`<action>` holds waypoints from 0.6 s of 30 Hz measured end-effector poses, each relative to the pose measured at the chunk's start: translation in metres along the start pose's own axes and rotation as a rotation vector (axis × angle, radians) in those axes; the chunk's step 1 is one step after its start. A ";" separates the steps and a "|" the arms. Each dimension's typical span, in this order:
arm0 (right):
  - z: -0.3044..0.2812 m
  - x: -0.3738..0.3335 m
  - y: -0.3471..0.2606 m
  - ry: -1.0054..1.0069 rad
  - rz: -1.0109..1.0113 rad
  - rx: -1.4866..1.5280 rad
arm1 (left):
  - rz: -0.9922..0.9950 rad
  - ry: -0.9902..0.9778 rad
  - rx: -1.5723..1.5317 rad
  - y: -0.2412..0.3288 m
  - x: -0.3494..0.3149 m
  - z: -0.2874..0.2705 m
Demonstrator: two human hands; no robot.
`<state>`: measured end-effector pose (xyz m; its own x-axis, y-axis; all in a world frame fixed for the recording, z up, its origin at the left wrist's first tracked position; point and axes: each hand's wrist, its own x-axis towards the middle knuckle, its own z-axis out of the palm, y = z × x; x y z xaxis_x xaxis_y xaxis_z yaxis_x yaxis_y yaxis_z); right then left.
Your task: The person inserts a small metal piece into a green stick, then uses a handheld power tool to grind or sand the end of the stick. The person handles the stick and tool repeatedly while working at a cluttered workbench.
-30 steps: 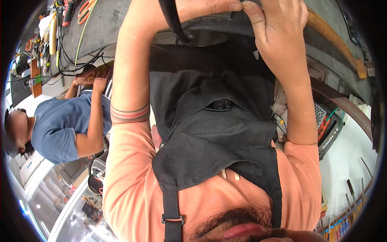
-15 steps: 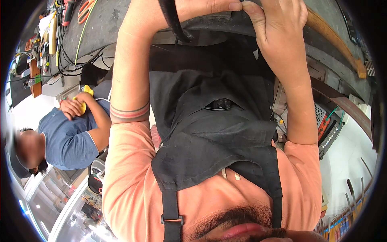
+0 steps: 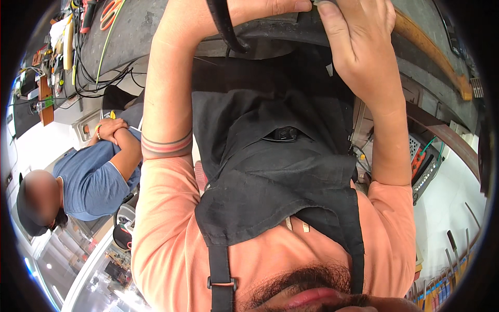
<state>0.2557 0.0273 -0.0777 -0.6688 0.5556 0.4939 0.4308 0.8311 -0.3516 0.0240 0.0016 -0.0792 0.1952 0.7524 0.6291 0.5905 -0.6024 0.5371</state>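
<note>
At the upper edge, my left hand (image 3: 254,9) reaches across toward my right hand (image 3: 361,49), and its fingertip lies close to the right thumb. The right thumb presses toward the fingers above it, and a sliver of something small and grey (image 3: 323,1) shows at its tip. Both hands are cut off by the picture's edge, so what lies between the fingertips cannot be made out. A thick black tube (image 3: 223,26) passes in front of my left wrist. Below the hands is the dark bench edge (image 3: 280,32).
A curved wooden bar (image 3: 431,49) lies right of my right hand. Orange-handled scissors (image 3: 110,13), a red-handled tool (image 3: 88,15) and black cables (image 3: 93,86) lie on the left. A seated person in a blue shirt (image 3: 96,179) is at the left. Several tools (image 3: 452,249) hang at lower right.
My right thumb has straightened and shifted slightly, and the right wrist has moved a little right. The person at the left has lowered their hands and leaned.
</note>
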 end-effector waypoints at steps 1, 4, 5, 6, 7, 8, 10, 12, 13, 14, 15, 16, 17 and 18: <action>-0.001 0.001 -0.001 0.000 -0.011 0.006 | 0.006 0.007 -0.002 0.000 0.000 -0.001; -0.002 0.002 -0.003 0.009 -0.028 0.012 | -0.006 0.010 0.006 0.003 0.000 -0.003; -0.002 0.002 -0.003 0.013 -0.027 0.010 | -0.015 0.004 0.013 0.004 0.000 -0.003; -0.001 0.001 -0.002 0.018 -0.027 0.012 | -0.028 -0.002 0.028 0.008 0.000 -0.003; -0.001 0.001 -0.001 0.020 -0.025 0.013 | -0.041 -0.009 0.042 0.012 0.001 -0.003; 0.000 0.001 -0.001 0.022 -0.023 0.015 | -0.056 -0.015 0.063 0.021 0.002 -0.002; 0.000 0.001 -0.001 0.021 -0.022 0.015 | -0.047 -0.014 0.056 0.020 0.002 -0.002; 0.000 0.001 -0.001 0.024 -0.027 0.012 | -0.015 -0.003 0.012 0.007 0.000 -0.002; 0.000 0.001 -0.001 0.025 -0.027 0.008 | -0.007 0.000 -0.006 0.004 0.000 -0.001; 0.000 0.001 -0.001 0.026 -0.028 0.004 | -0.017 0.001 -0.012 0.005 -0.001 -0.001; 0.000 0.001 0.000 0.026 -0.028 0.001 | -0.029 0.001 -0.032 0.005 -0.001 0.000; 0.000 0.000 0.000 0.024 -0.029 0.004 | -0.043 0.003 -0.049 0.006 -0.001 0.000; 0.000 0.001 0.000 0.022 -0.029 0.008 | -0.060 0.003 -0.080 0.007 -0.001 0.000; -0.001 0.001 0.000 0.019 -0.028 0.015 | -0.066 0.003 -0.092 0.008 -0.001 0.000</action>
<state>0.2553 0.0276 -0.0766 -0.6687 0.5327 0.5188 0.4029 0.8459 -0.3494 0.0283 -0.0039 -0.0755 0.1558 0.7906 0.5921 0.5276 -0.5734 0.6268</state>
